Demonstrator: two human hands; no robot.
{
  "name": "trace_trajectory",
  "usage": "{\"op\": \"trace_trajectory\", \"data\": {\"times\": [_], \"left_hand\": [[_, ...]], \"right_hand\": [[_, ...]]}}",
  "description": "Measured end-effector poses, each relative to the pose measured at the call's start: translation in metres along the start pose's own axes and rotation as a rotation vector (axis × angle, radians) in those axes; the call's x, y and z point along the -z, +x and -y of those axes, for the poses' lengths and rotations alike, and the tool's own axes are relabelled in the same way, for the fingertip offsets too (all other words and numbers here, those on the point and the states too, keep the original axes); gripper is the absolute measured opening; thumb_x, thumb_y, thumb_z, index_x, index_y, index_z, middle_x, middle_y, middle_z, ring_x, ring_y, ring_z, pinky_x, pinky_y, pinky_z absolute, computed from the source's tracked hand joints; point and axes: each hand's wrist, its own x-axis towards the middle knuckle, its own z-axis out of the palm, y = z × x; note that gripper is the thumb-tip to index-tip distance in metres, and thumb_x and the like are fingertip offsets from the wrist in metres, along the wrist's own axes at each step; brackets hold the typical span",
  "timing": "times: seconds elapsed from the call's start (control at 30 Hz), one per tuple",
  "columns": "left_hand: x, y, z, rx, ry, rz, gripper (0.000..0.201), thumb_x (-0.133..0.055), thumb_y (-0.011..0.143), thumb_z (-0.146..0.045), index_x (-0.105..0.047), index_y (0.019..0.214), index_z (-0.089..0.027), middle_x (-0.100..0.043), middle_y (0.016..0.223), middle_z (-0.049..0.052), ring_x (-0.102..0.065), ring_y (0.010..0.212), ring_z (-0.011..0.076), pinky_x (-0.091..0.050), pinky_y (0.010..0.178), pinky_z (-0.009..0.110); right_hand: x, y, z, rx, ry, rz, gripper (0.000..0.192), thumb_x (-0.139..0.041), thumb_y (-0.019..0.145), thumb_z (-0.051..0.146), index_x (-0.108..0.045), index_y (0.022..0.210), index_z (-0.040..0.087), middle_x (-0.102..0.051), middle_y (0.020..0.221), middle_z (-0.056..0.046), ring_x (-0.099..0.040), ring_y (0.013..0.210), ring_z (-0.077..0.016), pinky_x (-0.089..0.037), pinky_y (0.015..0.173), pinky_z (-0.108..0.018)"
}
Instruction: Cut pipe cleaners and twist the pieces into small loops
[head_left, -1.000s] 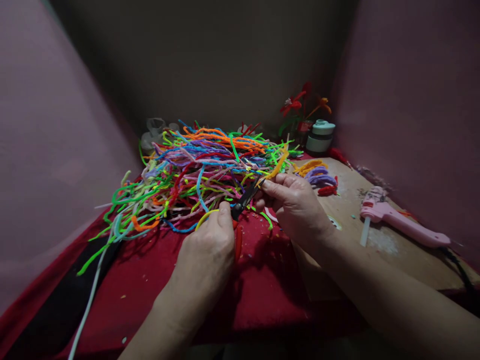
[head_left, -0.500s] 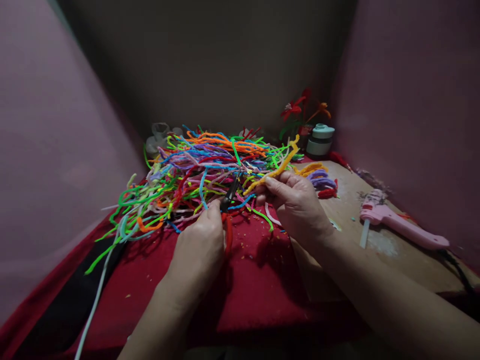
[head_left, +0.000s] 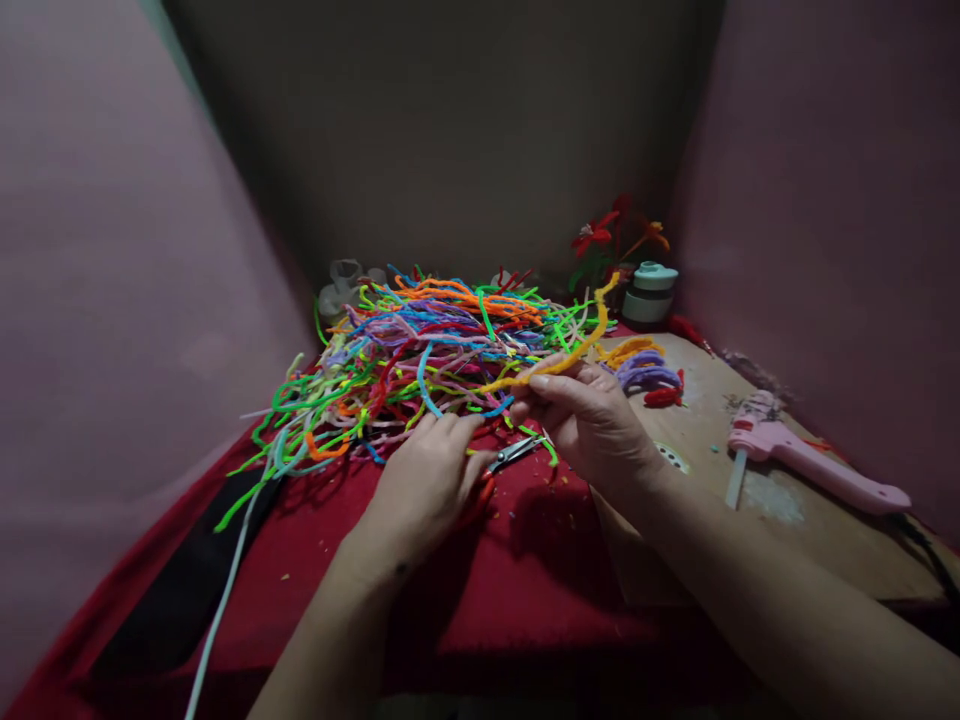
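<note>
My right hand (head_left: 592, 425) pinches a yellow-orange pipe cleaner (head_left: 574, 350) that rises up and to the right, above a big tangled pile of coloured pipe cleaners (head_left: 435, 350). My left hand (head_left: 431, 475) lies low on the red cloth (head_left: 525, 580), fingers stretched toward the front of the pile. A pair of scissors (head_left: 514, 452) lies on the cloth just right of that hand, blades pointing right; its red handle shows at the hand's edge. Whether my fingers still touch the handle is hidden.
A wooden board (head_left: 787, 520) at the right carries a pink glue gun (head_left: 810, 465) and small yellow, purple and red pipe-cleaner bundles (head_left: 645, 365). A pale round jar (head_left: 651, 290) and pipe-cleaner flowers (head_left: 607, 235) stand at the back. Pink walls close in on both sides.
My left hand held the scissors raised near the pipe cleaner; the scissors now lie flat on the cloth. My right hand has lifted the yellow-orange pipe cleaner slightly higher.
</note>
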Motion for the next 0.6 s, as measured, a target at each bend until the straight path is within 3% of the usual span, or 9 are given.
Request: {"op": "trace_trajectory", "data": {"times": [0.07, 0.13, 0.23, 0.37, 0.6], "left_hand": [[-0.003, 0.004, -0.012, 0.115, -0.462, -0.079, 0.034, -0.054, 0.082, -0.032, -0.060, 0.112, -0.018, -0.065, 0.097, 0.009, -0.058, 0.076, 0.0179, -0.048, 0.071, 0.032], [-0.008, 0.008, -0.024, 0.206, -0.937, -0.010, 0.036, -0.057, 0.080, -0.036, -0.061, 0.111, -0.018, -0.063, 0.084, 0.005, -0.053, 0.057, 0.0117, -0.044, 0.050, 0.025], [-0.017, 0.013, -0.037, 0.282, -1.300, -0.166, 0.029, -0.066, 0.074, -0.031, -0.067, 0.100, -0.016, -0.058, 0.070, 0.000, -0.044, 0.047, 0.0051, -0.036, 0.043, 0.018], [-0.026, 0.017, -0.041, 0.339, -1.468, -0.363, 0.018, -0.073, 0.066, -0.025, -0.069, 0.079, -0.013, -0.057, 0.063, -0.001, -0.044, 0.046, 0.0041, -0.034, 0.042, 0.017], [-0.031, 0.019, -0.037, 0.249, -1.365, -0.501, 0.013, -0.071, 0.069, -0.023, -0.063, 0.067, -0.013, -0.055, 0.055, -0.004, -0.047, 0.047, 0.0046, -0.036, 0.046, 0.017]], "right_hand": [[-0.002, -0.002, 0.000, -0.028, -0.007, 0.003, 0.002, -0.065, 0.066, 0.015, -0.064, 0.068, 0.014, -0.065, 0.063, -0.001, -0.057, 0.054, -0.0109, -0.047, 0.056, -0.026], [-0.005, -0.004, 0.001, -0.032, -0.026, -0.015, 0.003, -0.065, 0.065, 0.014, -0.063, 0.068, 0.014, -0.063, 0.060, 0.000, -0.054, 0.050, -0.0092, -0.043, 0.051, -0.023], [-0.009, -0.007, 0.001, 0.014, -0.077, -0.034, 0.003, -0.065, 0.065, 0.013, -0.062, 0.066, 0.013, -0.058, 0.056, 0.002, -0.048, 0.047, -0.0068, -0.037, 0.046, -0.020], [-0.010, -0.011, -0.008, 0.043, -0.141, -0.038, 0.005, -0.064, 0.067, 0.014, -0.060, 0.065, 0.014, -0.055, 0.055, 0.004, -0.048, 0.047, -0.0070, -0.039, 0.047, -0.021], [-0.013, -0.017, -0.018, -0.024, -0.121, -0.069, 0.011, -0.066, 0.068, 0.022, -0.058, 0.067, 0.015, -0.057, 0.052, 0.002, -0.052, 0.047, -0.0105, -0.044, 0.049, -0.026]]}}
